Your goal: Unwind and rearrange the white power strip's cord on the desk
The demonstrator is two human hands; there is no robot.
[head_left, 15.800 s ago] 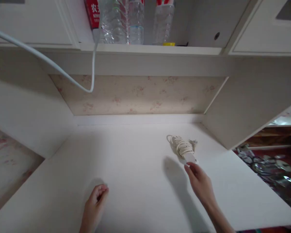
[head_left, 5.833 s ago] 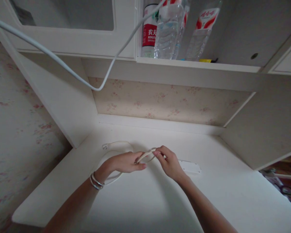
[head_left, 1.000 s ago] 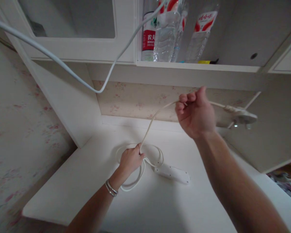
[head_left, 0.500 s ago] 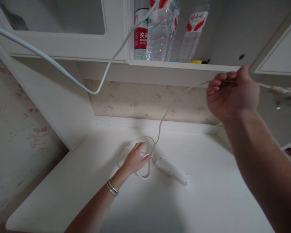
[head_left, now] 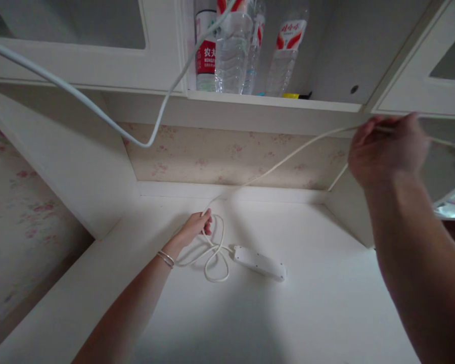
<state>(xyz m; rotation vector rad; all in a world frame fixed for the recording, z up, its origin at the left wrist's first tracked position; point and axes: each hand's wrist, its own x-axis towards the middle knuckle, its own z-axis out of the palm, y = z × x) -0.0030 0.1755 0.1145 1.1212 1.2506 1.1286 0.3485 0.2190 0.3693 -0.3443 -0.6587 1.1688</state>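
My left hand (head_left: 197, 225), with bracelets on the wrist, is closed around a thin cream power cord (head_left: 276, 166) low over the white desktop. From there the cord rises to the right into my right hand (head_left: 389, 146), which is held up under the cabinet with its fingers wrapped round it. Past that hand the cord runs on to the right edge, where its end is blurred. Loose loops of the cord lie on the desktop beside my left hand. They lead to a white power strip (head_left: 260, 264), lying flat with small dark dots along its face.
Above the desktop (head_left: 307, 313) hangs a white cabinet with several clear plastic bottles (head_left: 233, 53) and a red and white container (head_left: 206, 53) on its open shelf. A thick white cable (head_left: 79, 96) hangs across the upper left. Side panels flank the floral back wall (head_left: 212, 154).
My left hand has moved left and closed on the cord. My right hand has shifted right, so the cord between them is straighter. The view has turned slightly.
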